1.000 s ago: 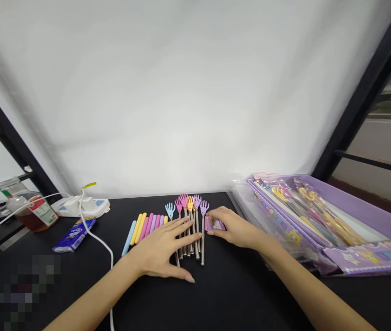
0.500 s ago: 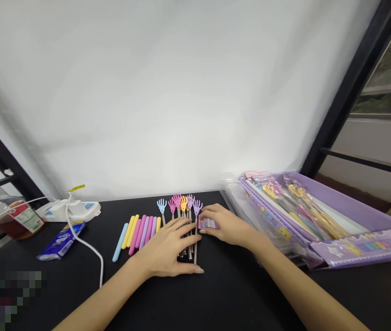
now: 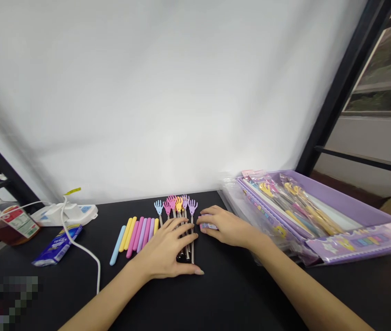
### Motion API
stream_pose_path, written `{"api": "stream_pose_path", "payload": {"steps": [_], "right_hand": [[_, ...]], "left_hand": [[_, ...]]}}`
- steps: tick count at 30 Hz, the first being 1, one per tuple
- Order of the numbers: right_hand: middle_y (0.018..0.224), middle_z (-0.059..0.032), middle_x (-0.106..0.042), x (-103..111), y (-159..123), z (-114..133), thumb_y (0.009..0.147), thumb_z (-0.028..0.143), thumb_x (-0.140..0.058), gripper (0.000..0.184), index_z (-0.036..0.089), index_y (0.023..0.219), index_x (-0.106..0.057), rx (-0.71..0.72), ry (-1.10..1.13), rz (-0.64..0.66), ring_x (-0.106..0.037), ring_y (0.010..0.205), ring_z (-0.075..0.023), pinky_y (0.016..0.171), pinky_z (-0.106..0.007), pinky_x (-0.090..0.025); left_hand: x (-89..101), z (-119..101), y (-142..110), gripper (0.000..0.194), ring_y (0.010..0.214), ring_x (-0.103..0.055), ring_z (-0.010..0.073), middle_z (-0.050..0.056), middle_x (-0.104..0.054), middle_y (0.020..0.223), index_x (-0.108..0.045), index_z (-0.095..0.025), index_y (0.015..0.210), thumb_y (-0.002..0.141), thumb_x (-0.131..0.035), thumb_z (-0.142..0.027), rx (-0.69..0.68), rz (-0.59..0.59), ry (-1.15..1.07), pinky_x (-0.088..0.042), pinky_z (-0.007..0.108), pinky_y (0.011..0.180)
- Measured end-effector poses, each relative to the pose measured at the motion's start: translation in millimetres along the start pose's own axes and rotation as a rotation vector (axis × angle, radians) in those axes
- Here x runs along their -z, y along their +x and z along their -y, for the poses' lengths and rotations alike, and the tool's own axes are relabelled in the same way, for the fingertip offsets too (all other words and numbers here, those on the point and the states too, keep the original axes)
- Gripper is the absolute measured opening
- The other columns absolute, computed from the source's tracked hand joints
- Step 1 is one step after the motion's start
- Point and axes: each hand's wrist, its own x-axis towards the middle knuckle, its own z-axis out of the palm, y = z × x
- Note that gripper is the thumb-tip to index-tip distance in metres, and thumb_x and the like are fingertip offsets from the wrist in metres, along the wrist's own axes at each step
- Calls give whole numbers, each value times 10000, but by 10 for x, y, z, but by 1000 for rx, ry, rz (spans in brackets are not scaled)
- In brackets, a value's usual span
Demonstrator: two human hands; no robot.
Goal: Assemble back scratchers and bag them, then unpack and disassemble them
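Note:
My left hand (image 3: 168, 248) lies with fingers spread across the metal rods of several back scratchers (image 3: 192, 225). Their small hand-shaped heads, in blue, pink, yellow and purple, point toward the wall, and part of the rods is hidden under my fingers. Just to the right, my right hand (image 3: 228, 226) is closed around a small pink and purple printed card (image 3: 208, 225) at the table surface; whether it is one or a stack I cannot tell. Left of my left hand, several coloured handle tubes (image 3: 134, 236) lie side by side, some partly covered by the hand.
A purple display box (image 3: 347, 197) with bagged back scratchers stands at the right, clear plastic wrap (image 3: 232, 191) beside it. At the left are a white power strip (image 3: 81, 214) with a cable, a blue packet (image 3: 57, 246) and a jar of brown liquid (image 3: 12, 225).
The view has shifted slightly, so most things appear a little further left. My left hand stays spread over the rods and my right hand keeps hold of the card.

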Motion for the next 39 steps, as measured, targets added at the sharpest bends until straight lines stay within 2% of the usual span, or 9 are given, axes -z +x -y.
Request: {"api": "stream_pose_path", "payload": {"steps": [5,12,19,24,27,30,33,36,39], "right_hand": [[1298,-70,-595,66,-60,24,875,280,-603,362,253,1237,-613,-31,76,-79,-502,1235,-236,1042,-383,-397],[892,-48,-637,48,-91,75,752,85,-525,237,197,957,-562,-317,48,-197,-571,812,-189,712,-283,-408],[845,-50,-646,-76,-11,108,732,51,-512,186,179,855,-566,-402,169,-245,-586,734,-156,660,-247,-397],[715,-11,-644,181,-124,103,708,56,-501,202,190,839,-575,-402,256,-367,-603,665,-156,633,-254,-430],[813,-26,-687,480,-277,48,725,102,-508,167,192,839,-591,-381,344,-496,-643,735,-164,671,-259,-476],[878,-42,-713,823,-499,-117,726,118,-514,173,188,853,-609,-423,342,-542,-669,784,-176,691,-261,-494],[871,-65,-732,1118,-771,-452,743,136,-550,206,184,917,-650,-623,98,-529,-685,814,-210,716,-282,-490],[902,-147,-736,1273,-1040,-878,751,161,-585,206,152,917,-706,-936,-277,-368,-693,884,-296,747,-342,-492],[887,-191,-734,1280,-1238,-1215,727,176,-636,160,132,840,-740,-1120,-411,-208,-695,880,-344,711,-375,-507]], "left_hand": [[-18,-64,144,580,1334,-415,345,115,-563,1348,-637,-217,1256,905,-472,-648,55,-49,42,-366,536,1098],[-75,-112,345,587,1340,-397,362,138,-544,1358,-668,-182,1179,939,-390,-639,101,-45,105,-334,560,1109],[-50,-117,342,565,1322,-405,351,133,-536,1345,-663,-190,1184,956,-370,-615,103,-21,134,-362,542,1083],[34,-132,425,504,1287,-430,340,141,-558,1280,-673,-175,1158,973,-393,-552,74,-50,181,-386,526,1064],[97,-244,660,387,1263,-445,323,131,-579,1225,-679,-178,1113,980,-437,-449,21,-106,172,-410,504,1048],[103,-460,1008,295,1224,-476,290,119,-593,1177,-654,-187,1138,981,-447,-328,-46,-171,123,-445,473,1020],[14,-718,1355,324,1241,-480,267,116,-581,1232,-594,-192,1248,988,-425,-287,-104,-174,53,-455,451,1027],[-143,-935,1614,376,1304,-446,272,119,-550,1331,-541,-198,1328,1005,-393,-322,-160,-141,14,-429,464,1065],[-286,-1069,1760,421,1359,-397,300,123,-511,1403,-520,-197,1365,1017,-360,-371,-177,-111,1,-389,496,1099]]}}
